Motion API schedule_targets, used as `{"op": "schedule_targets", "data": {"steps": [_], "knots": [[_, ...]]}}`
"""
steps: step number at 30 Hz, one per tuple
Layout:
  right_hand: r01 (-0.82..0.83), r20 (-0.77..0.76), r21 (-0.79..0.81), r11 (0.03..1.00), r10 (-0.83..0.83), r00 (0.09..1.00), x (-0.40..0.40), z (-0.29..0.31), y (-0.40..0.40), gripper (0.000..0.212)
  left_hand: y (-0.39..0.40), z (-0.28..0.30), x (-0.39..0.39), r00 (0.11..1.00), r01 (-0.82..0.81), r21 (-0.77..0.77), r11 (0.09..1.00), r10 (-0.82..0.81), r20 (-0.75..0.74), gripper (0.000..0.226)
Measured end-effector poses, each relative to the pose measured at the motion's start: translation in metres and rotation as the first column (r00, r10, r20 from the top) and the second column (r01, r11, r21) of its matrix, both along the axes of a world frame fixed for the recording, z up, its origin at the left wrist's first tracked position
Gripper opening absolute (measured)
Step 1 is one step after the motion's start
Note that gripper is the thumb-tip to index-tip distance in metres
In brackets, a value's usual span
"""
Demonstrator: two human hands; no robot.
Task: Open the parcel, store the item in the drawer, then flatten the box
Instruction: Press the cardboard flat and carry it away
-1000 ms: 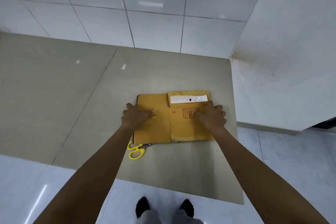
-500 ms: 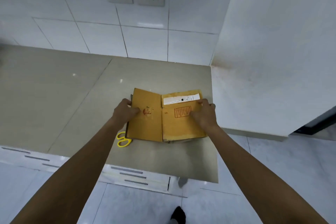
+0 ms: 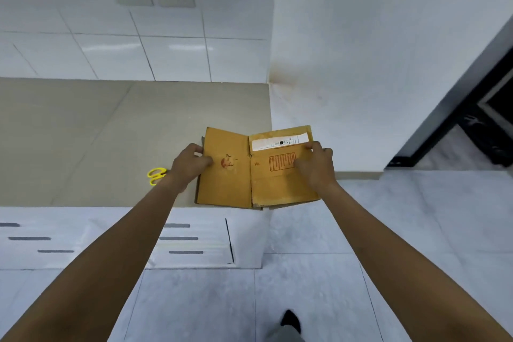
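head view: flattened cardboard box (image 3: 249, 172) sits at the countertop's (image 3: 83, 133) front right corner, left hand (image 3: 188, 165) gripping its left edge, right hand (image 3: 316, 166) its right edge; yellow scissors (image 3: 156, 175) lie beside the left wrist.

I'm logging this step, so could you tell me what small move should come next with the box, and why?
Probably set the flattened box back down on the counter and let go. It already looks collapsed flat, gripped at its side edges by the left hand and right hand, and it juts past the counter's front edge.
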State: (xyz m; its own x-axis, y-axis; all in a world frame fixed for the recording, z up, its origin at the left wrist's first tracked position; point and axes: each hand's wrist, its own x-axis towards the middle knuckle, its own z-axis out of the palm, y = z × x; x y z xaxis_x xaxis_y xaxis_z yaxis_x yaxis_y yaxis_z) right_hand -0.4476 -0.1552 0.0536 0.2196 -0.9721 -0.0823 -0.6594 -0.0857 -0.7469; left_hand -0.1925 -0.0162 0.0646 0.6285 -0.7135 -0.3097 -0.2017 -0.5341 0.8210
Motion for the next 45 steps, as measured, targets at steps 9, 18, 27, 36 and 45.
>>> {"op": "schedule_targets", "data": {"steps": [9,18,27,36,45], "knots": [[0.053,0.003,-0.003,0.999,-0.053,0.999,-0.104,0.000,-0.034,0.046,-0.046,-0.003,-0.094,0.994,0.106,-0.007,0.994,-0.106,0.022,0.037],[0.029,-0.026,0.017,0.999,-0.029,0.999,-0.215,-0.015,-0.105,0.045,-0.124,-0.031,-0.201,0.995,0.085,-0.038,0.996,-0.087,-0.053,0.027],[0.071,-0.035,0.058,0.996,-0.069,0.997,-0.263,-0.050,-0.184,0.044,-0.210,-0.056,-0.249,0.979,0.140,-0.040,0.989,-0.145,-0.145,0.046],[0.140,-0.093,0.131,0.981,-0.128,0.987,-0.230,-0.112,-0.292,0.042,-0.329,-0.117,-0.223,0.963,0.174,0.106,0.979,-0.147,-0.224,0.045],[0.135,-0.094,0.203,0.970,-0.118,0.989,-0.184,-0.185,-0.394,0.040,-0.432,-0.175,-0.178,0.960,0.163,0.189,0.968,-0.112,-0.256,0.036]]}}
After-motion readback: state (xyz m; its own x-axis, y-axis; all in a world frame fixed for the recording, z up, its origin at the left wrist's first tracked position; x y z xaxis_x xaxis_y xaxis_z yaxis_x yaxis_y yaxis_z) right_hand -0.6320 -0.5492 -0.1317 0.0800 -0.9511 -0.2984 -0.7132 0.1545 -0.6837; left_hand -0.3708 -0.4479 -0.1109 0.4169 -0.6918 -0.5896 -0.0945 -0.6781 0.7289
